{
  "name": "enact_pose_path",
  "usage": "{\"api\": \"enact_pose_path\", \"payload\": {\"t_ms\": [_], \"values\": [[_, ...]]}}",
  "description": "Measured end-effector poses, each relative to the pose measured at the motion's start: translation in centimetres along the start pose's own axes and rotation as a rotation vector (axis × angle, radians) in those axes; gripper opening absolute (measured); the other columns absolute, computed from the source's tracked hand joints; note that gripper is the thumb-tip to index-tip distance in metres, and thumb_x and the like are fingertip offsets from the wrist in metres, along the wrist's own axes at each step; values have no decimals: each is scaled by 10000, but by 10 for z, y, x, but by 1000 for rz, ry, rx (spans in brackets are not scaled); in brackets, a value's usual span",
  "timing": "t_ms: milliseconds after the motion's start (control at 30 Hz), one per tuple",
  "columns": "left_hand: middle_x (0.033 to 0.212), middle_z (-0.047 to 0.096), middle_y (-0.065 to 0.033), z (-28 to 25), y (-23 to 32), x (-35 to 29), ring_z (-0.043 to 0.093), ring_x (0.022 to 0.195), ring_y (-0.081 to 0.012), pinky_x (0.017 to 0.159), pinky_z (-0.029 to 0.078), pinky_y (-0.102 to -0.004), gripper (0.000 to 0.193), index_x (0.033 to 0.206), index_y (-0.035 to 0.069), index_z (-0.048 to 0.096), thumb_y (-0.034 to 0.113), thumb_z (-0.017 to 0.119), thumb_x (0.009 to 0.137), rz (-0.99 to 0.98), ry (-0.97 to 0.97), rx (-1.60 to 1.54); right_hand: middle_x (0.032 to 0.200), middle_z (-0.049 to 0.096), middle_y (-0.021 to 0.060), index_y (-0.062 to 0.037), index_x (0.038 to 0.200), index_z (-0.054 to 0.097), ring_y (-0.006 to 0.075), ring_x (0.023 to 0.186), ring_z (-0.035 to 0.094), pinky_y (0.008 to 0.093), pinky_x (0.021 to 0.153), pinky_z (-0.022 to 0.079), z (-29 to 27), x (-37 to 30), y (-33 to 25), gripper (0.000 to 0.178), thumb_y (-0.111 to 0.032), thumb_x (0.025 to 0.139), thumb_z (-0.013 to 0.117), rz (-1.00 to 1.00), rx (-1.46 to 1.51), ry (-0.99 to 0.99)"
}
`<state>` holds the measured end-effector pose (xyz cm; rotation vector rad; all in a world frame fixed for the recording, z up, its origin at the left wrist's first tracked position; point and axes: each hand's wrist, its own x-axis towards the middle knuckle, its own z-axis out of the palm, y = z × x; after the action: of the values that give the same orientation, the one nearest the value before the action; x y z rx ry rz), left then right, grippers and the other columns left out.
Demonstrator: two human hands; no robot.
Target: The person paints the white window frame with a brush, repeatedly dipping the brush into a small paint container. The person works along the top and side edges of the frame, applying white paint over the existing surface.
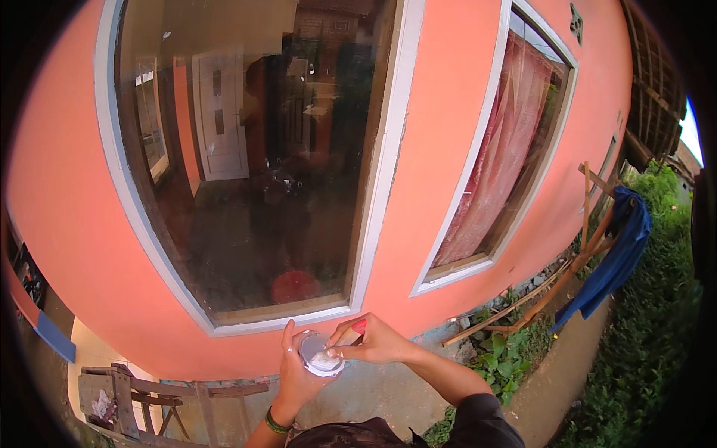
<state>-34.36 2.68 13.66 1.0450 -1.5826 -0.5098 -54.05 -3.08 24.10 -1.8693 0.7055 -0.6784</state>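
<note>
My left hand is wrapped round a small round can with grey-white paint in it, held in front of the wall below the large window. My right hand grips a paintbrush with a red handle. The brush's lower end is over or inside the can's mouth, against its near right side; my fingers partly hide it. Just beyond both hands is the lower corner of the large window's pale grey frame.
Salmon-coloured wall surrounds both windows; the narrower one has a reddish curtain. A worn wooden bench stands at the lower left. To the right, blue cloth hangs on a wooden frame beside plants and a dirt path.
</note>
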Motion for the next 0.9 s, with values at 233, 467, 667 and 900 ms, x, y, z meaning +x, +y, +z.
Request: {"api": "enact_pose_path", "payload": {"t_ms": [233,467,667,900], "values": [[1277,569,-217,33,10,-1,594,1191,-331,1018,483,-436,1397,1580,12,23,144,994,584,54,-59,76,847,750,72,17,958,769,122,720,674,287,653,532,-23,-28,21,169,-130,879,796,111,56,46],[1264,574,-209,51,32,-1,608,1173,-323,1018,486,-432,1395,1577,11,0,137,987,600,47,-58,84,837,737,93,39,953,748,146,750,702,291,679,572,-43,-51,31,179,-133,913,777,33,343,161],[1242,610,-201,54,37,5,629,1166,-300,1021,484,-421,1341,1561,-14,28,156,981,633,-7,33,-69,839,736,90,42,967,738,151,761,705,297,689,582,-54,-57,37,171,-119,917,772,10,447,265],[1259,611,-198,43,37,26,642,1157,-302,1006,501,-409,1339,1557,-9,-7,180,976,667,-35,-46,-113,835,733,91,43,985,733,151,789,705,303,702,584,-65,-57,34,177,-118,921,769,-85,298,269]]}}
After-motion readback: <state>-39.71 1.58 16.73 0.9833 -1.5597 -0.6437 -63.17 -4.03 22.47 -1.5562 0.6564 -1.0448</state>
